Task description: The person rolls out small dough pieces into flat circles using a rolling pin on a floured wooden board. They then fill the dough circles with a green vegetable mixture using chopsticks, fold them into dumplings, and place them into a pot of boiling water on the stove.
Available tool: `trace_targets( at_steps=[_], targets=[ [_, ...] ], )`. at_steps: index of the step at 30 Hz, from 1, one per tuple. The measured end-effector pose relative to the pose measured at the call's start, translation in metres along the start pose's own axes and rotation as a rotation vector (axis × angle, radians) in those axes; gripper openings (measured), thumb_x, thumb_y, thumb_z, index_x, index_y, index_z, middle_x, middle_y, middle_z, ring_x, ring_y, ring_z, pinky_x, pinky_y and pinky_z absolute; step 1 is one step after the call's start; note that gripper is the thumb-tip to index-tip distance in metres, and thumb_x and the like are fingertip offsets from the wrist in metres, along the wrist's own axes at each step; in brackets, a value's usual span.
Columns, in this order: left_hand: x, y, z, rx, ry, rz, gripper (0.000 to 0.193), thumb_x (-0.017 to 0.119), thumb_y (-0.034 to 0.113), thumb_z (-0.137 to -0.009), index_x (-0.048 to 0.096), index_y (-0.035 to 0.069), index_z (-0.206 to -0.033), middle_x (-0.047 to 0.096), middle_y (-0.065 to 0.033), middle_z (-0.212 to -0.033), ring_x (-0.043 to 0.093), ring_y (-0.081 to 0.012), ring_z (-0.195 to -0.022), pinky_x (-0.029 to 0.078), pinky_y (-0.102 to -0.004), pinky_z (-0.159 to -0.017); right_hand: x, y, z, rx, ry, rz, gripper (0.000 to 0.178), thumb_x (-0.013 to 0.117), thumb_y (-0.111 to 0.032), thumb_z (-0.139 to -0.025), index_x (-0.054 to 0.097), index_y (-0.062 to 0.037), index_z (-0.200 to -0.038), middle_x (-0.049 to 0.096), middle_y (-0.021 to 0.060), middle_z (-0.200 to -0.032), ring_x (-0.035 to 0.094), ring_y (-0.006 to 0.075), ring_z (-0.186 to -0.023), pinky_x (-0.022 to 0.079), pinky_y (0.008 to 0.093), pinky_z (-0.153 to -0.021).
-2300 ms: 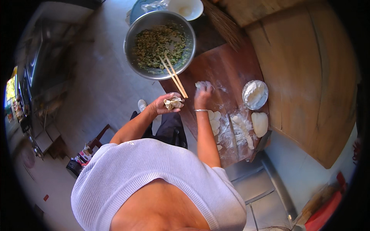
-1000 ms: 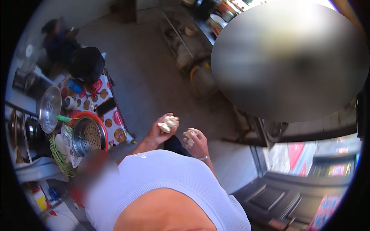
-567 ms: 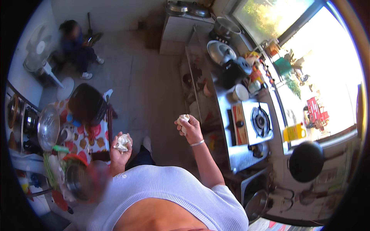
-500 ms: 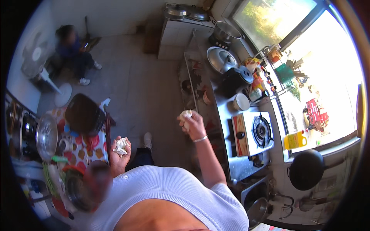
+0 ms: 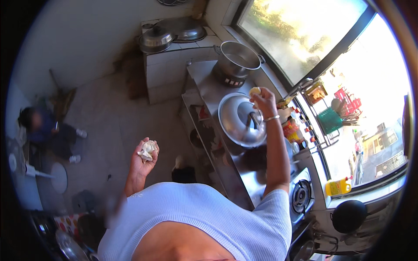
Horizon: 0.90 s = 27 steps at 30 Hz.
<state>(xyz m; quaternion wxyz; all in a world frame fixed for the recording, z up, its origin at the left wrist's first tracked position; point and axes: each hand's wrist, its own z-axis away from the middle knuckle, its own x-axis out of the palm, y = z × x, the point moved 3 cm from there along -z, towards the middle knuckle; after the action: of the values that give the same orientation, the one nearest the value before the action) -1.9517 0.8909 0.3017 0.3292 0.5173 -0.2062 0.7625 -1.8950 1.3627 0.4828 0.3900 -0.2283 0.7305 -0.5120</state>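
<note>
My left hand (image 5: 138,165) is held palm up over the floor, its fingers curled round a white crumpled lump (image 5: 148,150). Whether the lump is dough or paper I cannot make out. My right arm reaches out over the steel counter, and my right hand (image 5: 267,103) pinches a small pale yellowish piece (image 5: 255,91) whose kind is unclear. Below that hand is a large domed metal lid (image 5: 233,119) with a dark handle. Just beyond it, a deep steel pot (image 5: 240,55) without a lid sits on a dark round burner (image 5: 227,81).
Sauce bottles (image 5: 296,130) line the window side of the counter. A gas stove (image 5: 301,195) lies nearer me on the right, below a yellow jug (image 5: 338,187). Lidded pots (image 5: 156,39) top the tiled far hearth. A seated person (image 5: 43,130) is at far left.
I have moved forward and turned along the counter. My right hand has gone from over the floor to above the domed lid with its piece. The left still holds the white lump.
</note>
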Motion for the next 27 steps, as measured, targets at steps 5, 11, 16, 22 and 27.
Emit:
trace_targets(
  at_steps=[5, 11, 16, 22, 27],
  targets=[
    [0.064, 0.041, -0.158, -0.020, 0.097, -0.014, 0.021, 0.066, 0.025, -0.096, 0.065, 0.013, -0.113, 0.062, -0.0129, -0.117, 0.062, -0.0274, -0.107, 0.060, -0.0334, -0.072, -0.026, 0.045, -0.189, -0.147, 0.161, 0.480, 0.024, 0.074, -0.018, -0.078, 0.072, -0.0040, -0.097, 0.071, 0.0126, -0.079, 0.070, 0.0237, -0.067, 0.056, 0.0355, -0.060],
    [0.143, 0.098, -0.282, -0.037, 0.091, -0.162, 0.024, 0.066, 0.025, -0.096, 0.063, 0.012, -0.116, 0.062, -0.0129, -0.117, 0.062, -0.0268, -0.107, 0.059, -0.0321, -0.070, 0.018, 0.090, -0.335, -0.196, -0.019, 0.961, 0.016, 0.069, -0.016, -0.074, 0.073, -0.0098, -0.088, 0.071, 0.0149, -0.088, 0.069, 0.0348, -0.088, 0.054, 0.0435, -0.080],
    [0.187, 0.134, -0.397, -0.151, 0.099, -0.248, 0.026, 0.065, 0.025, -0.096, 0.062, 0.012, -0.118, 0.063, -0.0130, -0.117, 0.062, -0.0270, -0.106, 0.058, -0.0308, -0.070, 0.033, 0.156, -0.393, -0.125, -0.293, 1.021, 0.018, 0.066, -0.010, -0.071, 0.075, -0.0120, -0.087, 0.071, 0.0143, -0.089, 0.068, 0.0351, -0.092, 0.053, 0.0437, -0.084],
    [0.247, 0.152, -0.532, -0.374, 0.029, -0.448, 0.026, 0.063, 0.025, -0.098, 0.061, 0.012, -0.120, 0.064, -0.0125, -0.116, 0.063, -0.0260, -0.105, 0.059, -0.0310, -0.070, 0.028, 0.167, -0.404, 0.191, -0.405, 1.261, 0.020, 0.063, -0.006, -0.078, 0.077, -0.0129, -0.090, 0.073, 0.0118, -0.094, 0.069, 0.0327, -0.096, 0.055, 0.0412, -0.086],
    [0.299, 0.142, -0.589, -0.502, -0.046, -0.557, 0.027, 0.062, 0.024, -0.099, 0.059, 0.012, -0.123, 0.063, -0.0119, -0.117, 0.064, -0.0241, -0.104, 0.060, -0.0304, -0.070, 0.000, 0.017, -0.388, 0.383, 0.027, 1.767, 0.016, 0.060, -0.010, -0.088, 0.069, -0.0076, -0.101, 0.070, 0.0128, -0.105, 0.067, 0.0290, -0.097, 0.056, 0.0420, -0.076]
  ],
)
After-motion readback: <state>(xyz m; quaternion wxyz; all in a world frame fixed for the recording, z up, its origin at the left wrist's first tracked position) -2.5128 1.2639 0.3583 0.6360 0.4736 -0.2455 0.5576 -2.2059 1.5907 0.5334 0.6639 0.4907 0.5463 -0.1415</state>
